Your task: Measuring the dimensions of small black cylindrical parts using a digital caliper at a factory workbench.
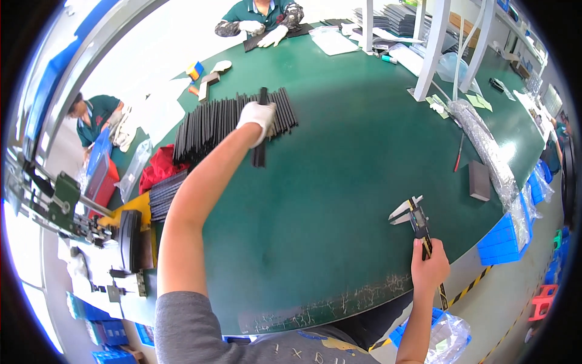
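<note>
My left hand (pixel 257 118), in a white glove, reaches out over the far side of the table and is closed round a few dark strips (pixel 259 156). Their ends stick out above and below the fist; how many there are I cannot tell. Just under and beside it lies a long row of thin black rods (pixel 209 126), side by side. Near the table's front right, my bare right hand (pixel 430 264) grips a digital caliper (pixel 418 222). The caliper's jaws point up and left, parted, with nothing seen between them.
Left of the table's green top (pixel 315 182) stands a metal machine (pixel 66 203), beside a red cloth (pixel 160 168). At the right lie a grey block (pixel 479 181) and bubble wrap (pixel 485 136). White posts (pixel 431 54) rise at the back. Gloved co-workers (pixel 260 18) work across the table and far left.
</note>
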`<state>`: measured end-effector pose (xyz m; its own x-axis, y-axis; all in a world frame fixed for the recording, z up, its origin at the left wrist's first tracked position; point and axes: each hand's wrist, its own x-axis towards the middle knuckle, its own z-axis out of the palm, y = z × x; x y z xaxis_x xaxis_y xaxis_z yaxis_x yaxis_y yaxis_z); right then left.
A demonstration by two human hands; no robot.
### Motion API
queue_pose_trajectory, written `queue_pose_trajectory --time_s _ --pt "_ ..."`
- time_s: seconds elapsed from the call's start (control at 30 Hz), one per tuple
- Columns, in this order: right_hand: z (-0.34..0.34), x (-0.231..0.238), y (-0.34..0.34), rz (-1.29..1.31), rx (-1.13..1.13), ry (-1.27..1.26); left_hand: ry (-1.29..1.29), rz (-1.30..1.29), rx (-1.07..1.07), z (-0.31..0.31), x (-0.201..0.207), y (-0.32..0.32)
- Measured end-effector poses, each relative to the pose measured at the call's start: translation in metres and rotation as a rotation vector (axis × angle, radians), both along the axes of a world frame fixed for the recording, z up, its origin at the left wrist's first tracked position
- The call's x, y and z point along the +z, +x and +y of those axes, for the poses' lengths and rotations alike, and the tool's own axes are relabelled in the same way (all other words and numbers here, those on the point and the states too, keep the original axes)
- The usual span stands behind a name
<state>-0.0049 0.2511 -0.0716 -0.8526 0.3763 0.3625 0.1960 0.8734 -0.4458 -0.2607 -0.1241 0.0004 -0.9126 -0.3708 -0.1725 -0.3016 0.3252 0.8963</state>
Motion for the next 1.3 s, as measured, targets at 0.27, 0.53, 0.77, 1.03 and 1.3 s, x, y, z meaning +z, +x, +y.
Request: queue_pose_trajectory --time_s 0.27,0.53,0.77,1.03,1.3 --pt "-0.001 0.005 0.003 -0.033 0.006 -0.017 -0.930 -0.285 0.190 -0.028 0.000 -0.072" --pt "-0.002 0.002 0.004 -0.018 0.028 -0.019 -1.191 -0.385 0.131 -0.048 -0.020 -0.096" --pt "-0.004 0.006 0.001 -0.003 0.028 -0.015 -1.192 -0.338 0.235 -0.028 -0.020 -0.080" --pt "-0.003 0.005 0.000 0.012 -0.004 0.007 -1.317 -0.597 0.049 0.015 -0.011 -0.054" --pt "-0.006 0.001 -0.002 0.023 -0.021 0.048 -1.417 -0.124 0.154 0.026 -0.051 -0.034"
